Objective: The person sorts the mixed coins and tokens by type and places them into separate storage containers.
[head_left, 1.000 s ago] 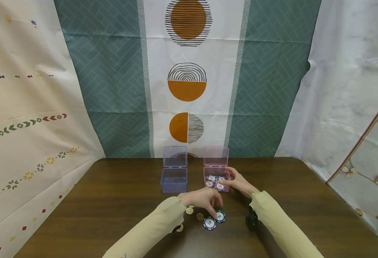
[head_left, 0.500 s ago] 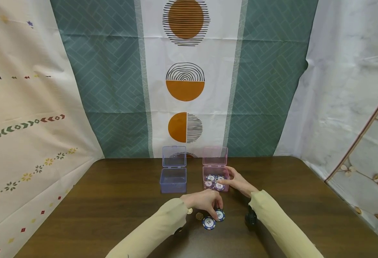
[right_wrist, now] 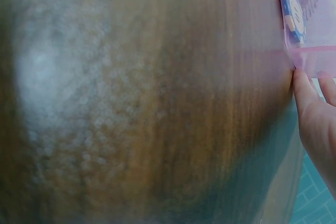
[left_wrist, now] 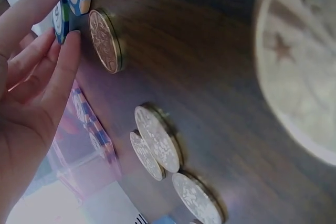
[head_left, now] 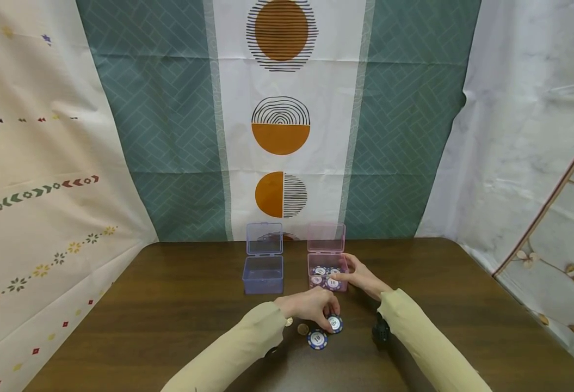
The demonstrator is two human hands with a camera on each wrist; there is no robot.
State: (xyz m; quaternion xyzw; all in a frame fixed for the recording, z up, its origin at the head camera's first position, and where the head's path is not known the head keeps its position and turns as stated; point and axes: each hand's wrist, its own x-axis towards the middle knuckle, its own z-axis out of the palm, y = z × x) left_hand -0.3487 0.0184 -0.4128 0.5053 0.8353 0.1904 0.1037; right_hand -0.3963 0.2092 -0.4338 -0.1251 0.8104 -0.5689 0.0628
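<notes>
In the head view, my left hand (head_left: 311, 305) pinches the edge of a blue-and-white poker chip (head_left: 335, 324) low over the table, thumb on the near side. A second poker chip (head_left: 318, 339), marked 10, lies flat just beside it. In the left wrist view, the fingertips meet around the pinched chip (left_wrist: 60, 19). My right hand (head_left: 365, 279) holds the right side of a pink clear box (head_left: 328, 261), whose lid stands up. Several poker chips (head_left: 333, 283) lie inside. The right wrist view shows the thumb (right_wrist: 304, 85) against the box corner.
A blue-violet clear box (head_left: 263, 286) with a raised lid stands left of the pink one, nothing visible inside. Gold coins (head_left: 303, 329) lie by the left wrist, some hidden by the sleeve; several coins (left_wrist: 157, 137) show in the left wrist view. Fabric hangs behind the table (head_left: 179, 305).
My left hand has shifted slightly right, and the chip at its fingertips has moved a little away from the near chip. A coin by the sleeve is now covered. My right hand stays on the box.
</notes>
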